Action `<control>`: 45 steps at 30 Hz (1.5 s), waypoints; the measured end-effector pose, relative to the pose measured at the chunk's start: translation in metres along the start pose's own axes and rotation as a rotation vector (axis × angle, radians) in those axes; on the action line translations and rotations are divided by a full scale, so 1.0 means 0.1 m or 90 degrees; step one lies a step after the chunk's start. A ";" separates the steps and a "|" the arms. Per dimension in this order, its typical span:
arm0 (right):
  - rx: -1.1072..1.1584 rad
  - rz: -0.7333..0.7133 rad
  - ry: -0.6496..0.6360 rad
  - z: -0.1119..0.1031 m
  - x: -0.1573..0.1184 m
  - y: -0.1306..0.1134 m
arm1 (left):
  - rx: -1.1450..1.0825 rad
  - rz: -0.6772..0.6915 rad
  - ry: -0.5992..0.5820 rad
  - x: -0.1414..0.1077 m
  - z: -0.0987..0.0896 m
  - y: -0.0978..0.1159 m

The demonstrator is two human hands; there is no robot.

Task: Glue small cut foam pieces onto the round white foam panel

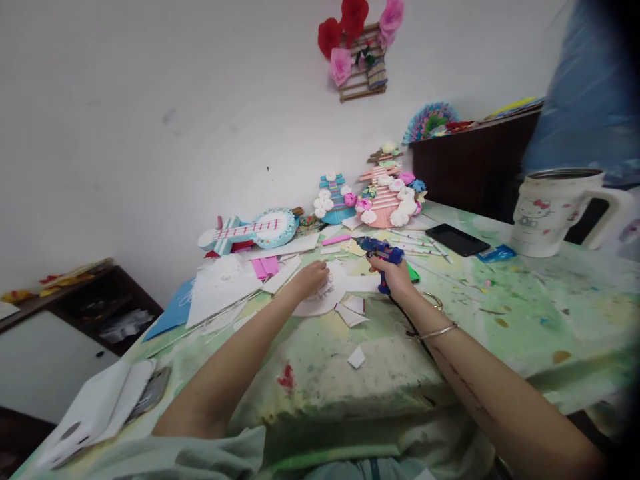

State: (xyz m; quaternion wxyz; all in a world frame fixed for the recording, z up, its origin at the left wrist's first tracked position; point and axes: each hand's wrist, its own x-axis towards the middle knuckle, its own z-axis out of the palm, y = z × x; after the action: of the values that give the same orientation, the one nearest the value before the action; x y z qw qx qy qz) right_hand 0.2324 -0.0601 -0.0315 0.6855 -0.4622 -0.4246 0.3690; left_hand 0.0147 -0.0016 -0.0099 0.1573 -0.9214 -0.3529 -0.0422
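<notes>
Just beside a white card cut-out [340, 283], on its right, a blue glue gun [383, 251] is held in the right hand [399, 280], with the fingers wrapped around the handle. The cut-out is laid flat on the green tablecloth [310, 353], its rounded part beneath the left hand [311, 280] and its long axis seemingly run rightward, toward the right hand. Of the two, the left hand is set nearer, over the cut-out's frilled white trim [326, 288]; its fingers are bunched together, but whether the trim is pinched cannot be told. The gun's nozzle is pointed leftward and away, above the cut-out's far side, and appears not to be touched to it. Beyond the cut-out a pink stick [337, 239] is seen; white scraps [351, 313] are scattered along its near edge.
</notes>
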 end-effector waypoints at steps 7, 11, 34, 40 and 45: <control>0.025 -0.012 -0.016 0.01 0.01 0.02 | 0.024 0.045 0.001 -0.06 0.01 -0.02; 0.031 -0.017 -0.019 0.02 0.01 0.01 | 0.010 0.027 0.002 -0.07 -0.02 0.00; 0.001 0.001 -0.025 0.02 -0.04 -0.03 | -0.039 -0.039 -0.036 0.04 -0.05 0.04; -0.012 0.007 -0.013 0.02 -0.05 -0.03 | -0.092 -0.093 -0.015 0.02 0.01 0.09; -0.016 -0.015 -0.009 0.03 -0.05 -0.06 | -0.181 -0.186 0.045 -0.02 0.06 -0.02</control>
State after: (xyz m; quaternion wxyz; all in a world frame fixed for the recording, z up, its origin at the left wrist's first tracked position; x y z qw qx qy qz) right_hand 0.2287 -0.0660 -0.0267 0.6809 -0.4629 -0.4398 0.3587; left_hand 0.0114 0.0005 -0.0151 0.0299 -0.8711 -0.4678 -0.1465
